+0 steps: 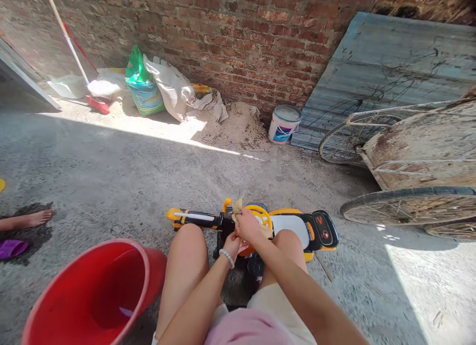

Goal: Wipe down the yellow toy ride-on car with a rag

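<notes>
1. The right hand (pixel 247 225) sits on top, curled closed around a crumpled tan rag (pixel 237 209), though the material is hard to make out at this angle and it could be sandpaper.
2. The left hand (pixel 232 246), with a white bead bracelet (pixel 226 258) at its wrist, lies just below the right hand. Its fingers are partly hidden, so I cannot tell how far open it is or whether it grips anything.
3. Both hands are at the yellow steering wheel (pixel 262 215) of a yellow-and-black toy ride-on vehicle (pixel 290 226), which stands on the floor between the person's bare knees.
4. The surface is a rough, sandy concrete floor (pixel 111 161), part sunlit and part shaded. A red bucket (pixel 92 290) lies on its side near the left knee.
5. Along the red brick wall (pixel 223 37) are a sand heap (pixel 230 129), a white paint tub (pixel 284 124), stuffed sacks (pixel 169 87) and a red-headed broom (pixel 97 104).
6. To the right, a corrugated metal sheet (pixel 386 77) leans on the wall beside a rusty spoked-wheel cart (pixel 420 156).
7. At far left, another person's bare foot (pixel 26 219) rests near a purple slipper (pixel 13 248).
</notes>
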Demonstrator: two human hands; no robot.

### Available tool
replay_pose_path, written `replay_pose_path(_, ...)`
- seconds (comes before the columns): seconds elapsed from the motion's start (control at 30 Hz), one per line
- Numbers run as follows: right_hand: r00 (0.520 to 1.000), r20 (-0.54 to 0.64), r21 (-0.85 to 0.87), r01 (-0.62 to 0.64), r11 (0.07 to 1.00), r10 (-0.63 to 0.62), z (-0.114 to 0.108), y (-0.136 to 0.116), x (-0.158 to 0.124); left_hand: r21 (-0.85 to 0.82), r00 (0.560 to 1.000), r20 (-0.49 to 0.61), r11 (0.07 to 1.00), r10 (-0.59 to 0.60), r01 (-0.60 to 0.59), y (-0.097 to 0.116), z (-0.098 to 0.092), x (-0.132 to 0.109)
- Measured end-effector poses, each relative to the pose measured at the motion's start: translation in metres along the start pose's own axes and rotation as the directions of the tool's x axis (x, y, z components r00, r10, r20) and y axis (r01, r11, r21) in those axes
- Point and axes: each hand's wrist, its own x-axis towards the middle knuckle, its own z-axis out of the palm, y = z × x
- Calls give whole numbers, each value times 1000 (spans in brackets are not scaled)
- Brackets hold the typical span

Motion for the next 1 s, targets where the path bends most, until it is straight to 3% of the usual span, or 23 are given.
replay_pose_path(0.1,999,35,83,20,996,-23,11,1,-28,-122,998,59,992,-2,9,2,-3,-4)
replay_pose_path(0.23,993,72,79,86,993,-92,13,35,-67,-135,987,155,989,-40,61,8,-1,-9)
replay_pose_path(0.33,988,78,-1,132,991,-131,10,56,-85,-163,988,142,983,-56,79,11,3,-10)
replay_pose_path(0.43,995,62,-56,84,995,-81,6,69,-91,-144,993,109,988,-38,53,12,7,-10)
replay_pose_path(0.53,996,-25,-41,-87,995,86,0,83,-87,-91,996,74,994,-49,56,12,11,-7)
replay_pose_path(0.6,969,-122,19,-215,977,215,-7,93,-77,-40,996,43,996,-75,77,13,14,-5)
replay_pose_path(0.67,953,-187,77,-226,971,237,-14,98,-62,15,996,4,996,-88,88,15,16,-1)
replay_pose_path(0.73,976,-153,77,-143,987,154,-21,96,-45,67,995,-36,994,-89,91,16,18,3)
replay_pose_path(0.8,995,-38,19,-89,996,90,-24,89,-29,105,995,-54,990,-88,93,16,19,7)
replay_pose_path(0.9,977,104,-54,-180,982,185,-24,75,-18,118,995,-60,989,-77,84,14,20,10)
replay_pose_path(1.0,950,109,11,-296,955,294,-20,69,-24,107,995,-82,992,-61,70,11,21,9)
